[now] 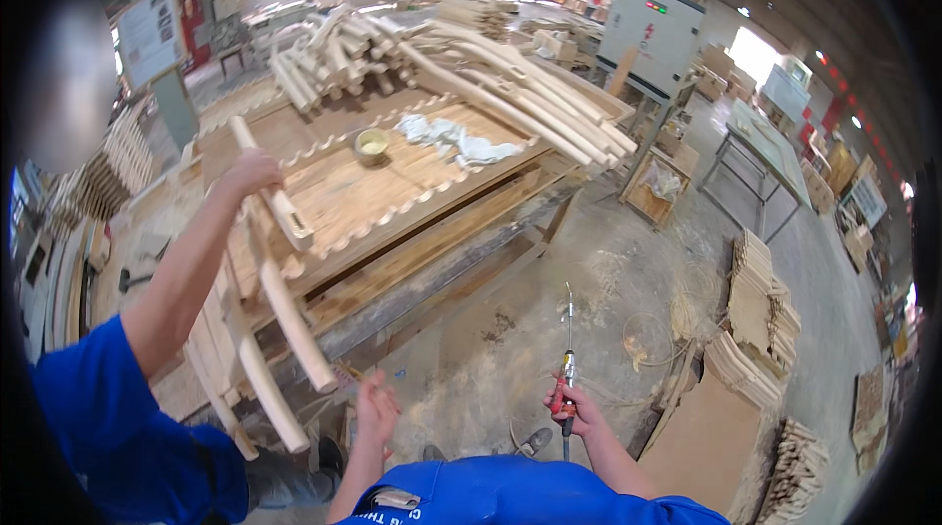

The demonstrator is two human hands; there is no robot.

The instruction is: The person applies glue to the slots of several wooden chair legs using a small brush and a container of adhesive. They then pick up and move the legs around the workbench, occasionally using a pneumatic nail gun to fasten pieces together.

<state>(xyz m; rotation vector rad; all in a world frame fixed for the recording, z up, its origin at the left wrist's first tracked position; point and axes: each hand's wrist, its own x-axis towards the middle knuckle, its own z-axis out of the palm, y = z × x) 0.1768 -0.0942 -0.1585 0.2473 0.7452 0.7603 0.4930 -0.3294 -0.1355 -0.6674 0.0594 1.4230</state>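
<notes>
My right hand (586, 415) is closed around the handle of a red-and-black air blow gun (567, 383). Its long thin metal nozzle points away from me and bends at the tip; a hose leaves the lower end. My left hand (376, 411) is raised beside the ends of curved pale wooden legs (294, 329), its fingers loosely apart. Close to those fingertips is a small brownish thing, too blurred to name. At my left, a co-worker's hand (257, 172) grips a straight wooden piece (285, 214) with a slot near its end.
A wooden workbench (334, 221) carries a bowl (372, 146), a white cloth (456, 139) and piles of wooden parts (343, 54). Stacked slats (751, 368) and a brown board (702, 437) lie on the floor at right. Behind stand a grey electrical cabinet (648, 34) and a metal-legged table (765, 157).
</notes>
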